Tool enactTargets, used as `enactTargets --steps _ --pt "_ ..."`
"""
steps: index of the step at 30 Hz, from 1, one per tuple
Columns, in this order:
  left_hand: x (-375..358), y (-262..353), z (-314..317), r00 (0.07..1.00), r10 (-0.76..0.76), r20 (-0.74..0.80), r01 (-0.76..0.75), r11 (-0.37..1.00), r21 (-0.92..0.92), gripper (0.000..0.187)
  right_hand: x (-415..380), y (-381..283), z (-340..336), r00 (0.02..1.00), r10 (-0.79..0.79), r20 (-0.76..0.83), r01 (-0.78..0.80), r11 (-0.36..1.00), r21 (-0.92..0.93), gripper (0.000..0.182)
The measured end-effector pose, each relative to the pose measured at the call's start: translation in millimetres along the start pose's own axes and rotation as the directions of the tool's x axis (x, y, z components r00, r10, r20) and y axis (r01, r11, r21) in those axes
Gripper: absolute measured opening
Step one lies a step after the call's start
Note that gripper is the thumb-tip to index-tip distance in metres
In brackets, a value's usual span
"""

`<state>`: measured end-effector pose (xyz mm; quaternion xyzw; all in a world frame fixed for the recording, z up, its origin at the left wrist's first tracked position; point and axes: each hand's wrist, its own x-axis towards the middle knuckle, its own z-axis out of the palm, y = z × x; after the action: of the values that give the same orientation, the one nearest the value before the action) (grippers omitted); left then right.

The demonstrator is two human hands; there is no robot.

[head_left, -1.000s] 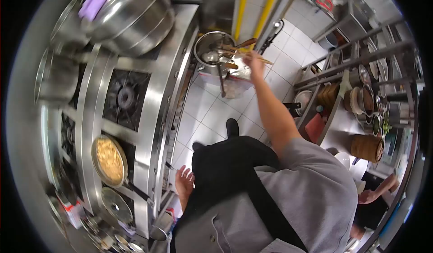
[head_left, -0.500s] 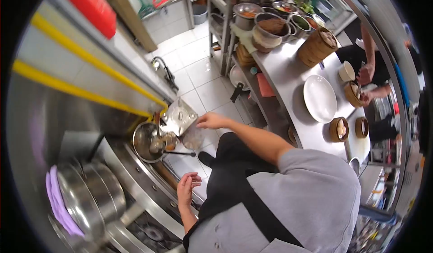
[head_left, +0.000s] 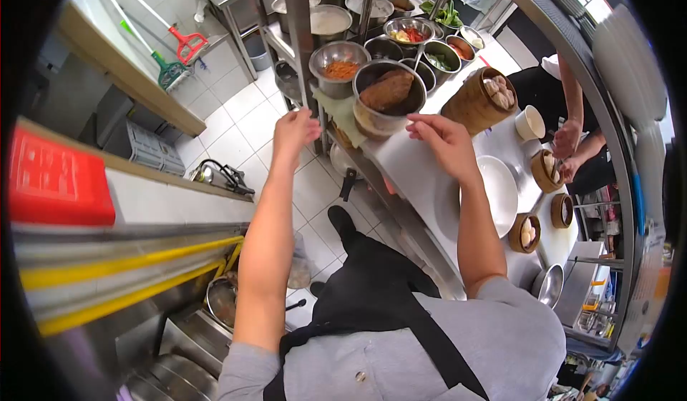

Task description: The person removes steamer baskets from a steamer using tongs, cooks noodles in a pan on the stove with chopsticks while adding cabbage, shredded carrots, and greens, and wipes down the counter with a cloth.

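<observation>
Both of my arms stretch forward toward a steel pot [head_left: 377, 123] at the counter's left end. A large brown piece of food [head_left: 387, 90] lies inside it. My right hand [head_left: 449, 145] is open over the counter, thumb apart, its fingertips close to the pot's right side. To the left of the pot, beside the shelf post, my left hand [head_left: 295, 136] is empty, fingers loosely bent and apart. A steel bowl of shredded orange food [head_left: 340, 70] stands between that hand and the pot. Below my right hand, a white oval plate [head_left: 494, 197] is partly covered by my forearm.
Stacked bamboo steamers [head_left: 469, 104] stand right of the pot, with smaller steamers [head_left: 524, 234] along the counter. Across it, another person's hands [head_left: 569, 150] work at a steamer. A shelf post [head_left: 300, 43] rises near my left hand. A wok [head_left: 220, 301] sits lower left.
I have turned from the wok side toward the counter. Both hands have moved up and forward, the left from beside the stove, the right from near the metal container to beside the pot.
</observation>
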<state>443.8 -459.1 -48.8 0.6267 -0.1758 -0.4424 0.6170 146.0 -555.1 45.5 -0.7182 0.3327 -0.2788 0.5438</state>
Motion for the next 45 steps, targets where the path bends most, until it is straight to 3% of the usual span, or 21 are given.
enactTargets --steps 5,7,10,12,17,19,22,24,25,27,28,29,30,31,33,35,37,40,42,44,45 --pt "111 27 58 0.992 -0.111 -0.052 0.118 0.981 0.152 0.044 20 7 -24 0.994 0.075 -0.077 -0.077 0.997 -0.016 0.026" --pt "133 26 64 0.99 0.005 -0.144 0.021 0.984 0.178 0.028 27 8 -32 0.99 0.103 -0.092 -0.112 0.989 -0.098 0.026" --pt "128 48 64 0.988 0.008 -0.153 0.011 0.992 0.124 0.022 40 9 -38 0.992 0.073 -0.103 -0.085 0.99 -0.116 0.025" --pt "113 55 54 0.961 0.207 -0.182 -0.111 0.895 0.432 0.022 45 5 -35 0.994 0.061 -0.091 -0.073 0.989 -0.13 0.025" --pt "38 42 -12 0.897 0.335 -0.287 -0.197 0.886 0.419 0.023 43 0 8 1.0 0.007 -0.02 -0.01 0.991 -0.131 0.026" --pt "4 28 -44 0.896 0.346 -0.28 -0.238 0.904 0.355 0.021 40 1 40 0.97 0.202 0.136 -0.187 0.975 -0.116 0.035" --pt "-41 11 -86 0.994 0.098 -0.045 -0.075 0.926 0.371 0.016 31 17 90 0.883 0.432 0.185 -0.444 0.896 0.024 0.042" --pt "-56 -8 -89 0.985 -0.038 0.165 -0.013 0.954 0.3 0.015 20 32 113 0.777 0.539 0.326 -0.627 0.71 0.32 0.039" --pt "-55 -13 -87 0.951 -0.072 0.302 -0.029 0.948 0.316 0.016 11 43 120 0.779 0.543 0.312 -0.625 0.705 0.334 0.039" --pt "-31 -6 -73 0.904 -0.089 0.418 -0.045 0.953 0.298 0.019 -21 64 119 0.88 0.457 -0.126 -0.436 0.885 0.165 0.03" --pt "-10 -3 -64 0.852 -0.094 0.515 -0.057 0.961 0.269 0.023 -33 67 112 0.837 0.505 -0.208 -0.486 0.863 0.141 0.029" --pt "23 5 -52 0.908 -0.01 0.419 -0.157 0.918 0.363 0.031 -49 71 103 0.784 0.547 -0.293 -0.536 0.835 0.122 0.028" --pt "70 -10 -42 0.975 -0.084 0.205 0.025 0.961 0.277 0.04 -74 94 92 0.736 0.569 -0.367 -0.564 0.815 0.131 0.029" --pt "106 3 -20 0.999 -0.021 0.025 0.01 0.929 0.37 0.048 -93 112 89 0.682 0.585 -0.439 -0.588 0.795 0.146 0.03" --pt "182 -10 1 0.969 0.242 0.055 -0.207 0.666 0.717 0.061 -91 74 93 0.541 0.499 -0.677 -0.505 0.837 0.212 0.031" --pt "226 -22 12 0.942 0.276 0.189 -0.313 0.524 0.792 0.055 -116 113 87 0.479 0.495 -0.725 -0.523 0.824 0.217 0.028" --pt "217 -8 20 0.977 0.107 0.184 -0.182 0.866 0.466 0.034 -117 152 84 0.341 0.556 -0.759 -0.521 0.783 0.34 0.028" --pt "188 -10 -4 0.977 0.197 0.084 -0.214 0.905 0.367 0.023 -98 172 81 0.357 0.576 -0.735 -0.315 0.815 0.486 0.034" --pt "150 -14 -36 0.975 0.223 -0.013 -0.198 0.889 0.412 0.02 -88 156 75 0.357 0.628 -0.692 -0.249 0.778 0.577 0.036" --pt "104 -18 -69 0.954 0.298 -0.014 -0.245 0.809 0.534 0.032 -86 141 69 0.376 0.733 -0.567 0.042 0.598 0.8 0.04" --pt "94 -30 -99 0.931 0.35 0.099 -0.336 0.72 0.607 0.036 -97 141 64 0.378 0.732 -0.567 0.045 0.597 0.801 0.04"
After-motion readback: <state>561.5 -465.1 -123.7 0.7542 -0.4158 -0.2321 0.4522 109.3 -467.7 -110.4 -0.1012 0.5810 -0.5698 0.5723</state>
